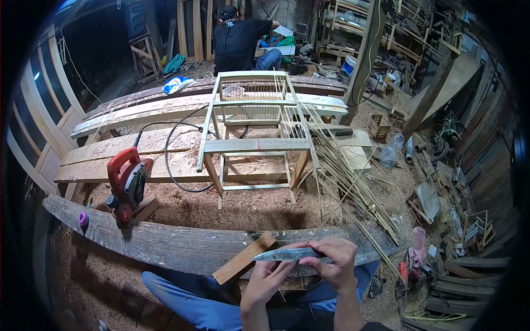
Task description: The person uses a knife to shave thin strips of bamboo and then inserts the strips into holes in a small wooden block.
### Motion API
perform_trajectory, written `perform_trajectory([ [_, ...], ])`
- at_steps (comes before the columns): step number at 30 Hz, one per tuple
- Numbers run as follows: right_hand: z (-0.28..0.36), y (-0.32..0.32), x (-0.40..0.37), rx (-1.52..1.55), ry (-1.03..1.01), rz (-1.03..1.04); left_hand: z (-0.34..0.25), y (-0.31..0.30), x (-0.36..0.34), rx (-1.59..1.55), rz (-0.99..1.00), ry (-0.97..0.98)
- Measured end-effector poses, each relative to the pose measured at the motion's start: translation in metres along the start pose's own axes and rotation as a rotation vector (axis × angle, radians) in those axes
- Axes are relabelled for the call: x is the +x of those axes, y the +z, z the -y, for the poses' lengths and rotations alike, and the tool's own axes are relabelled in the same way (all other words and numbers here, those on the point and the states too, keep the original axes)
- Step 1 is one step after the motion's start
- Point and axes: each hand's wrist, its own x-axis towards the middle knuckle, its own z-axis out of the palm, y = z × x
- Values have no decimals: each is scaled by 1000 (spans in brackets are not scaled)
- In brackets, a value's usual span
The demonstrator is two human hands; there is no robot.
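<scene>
Both my hands are close together over my lap, just in front of a weathered plank (182, 248). A knife with a broad grey blade (284, 254) points left between them. My right hand (334, 259) is closed around the knife's handle end. Below the blade, my left hand (269, 281) has its fingers pressed together; a thin strip seems to pass between the hands, but what the left fingers hold is too small to make out. A short wooden block (243, 259) lies tilted on the plank, left of my hands. Beyond it stands a slatted wooden frame (254, 144).
A red power planer (130, 185) sits at the left on the plank's edge. Thin bamboo strips (353, 187) lie in a pile at the right. Long boards (110, 160) stretch across behind. A person (237, 41) sits at the back. A pink-handled tool (418, 248) stands at the lower right.
</scene>
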Motion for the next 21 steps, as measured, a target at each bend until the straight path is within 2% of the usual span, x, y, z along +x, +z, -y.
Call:
perform_trajectory([
  [3, -6, -6, 0, -57, -19, 32, -3, 3, -1, 85, -46, 58],
  [6, -22, -17, 0, -74, 28, -72, -10, -7, -4, 92, -30, -9],
  [8, -28, -33, 2, -195, 297, -219, -19, -10, -8, 102, -24, 48],
  [12, -21, -26, 2, -186, 150, -185, -17, -5, -2, 75, -120, 91],
  [14, -11, -5, -3, -34, 53, -29, -7, -5, 3, 28, -89, 86],
  [16, 5, 10, 2, 20, 73, -9, -2, -2, 6, -15, -68, 76],
  [18, 9, 16, 0, 82, 108, 15, 1, 3, 6, -37, -116, -15],
  [21, 6, 17, 2, 85, 27, 11, 8, -6, 3, -109, -71, 4],
])
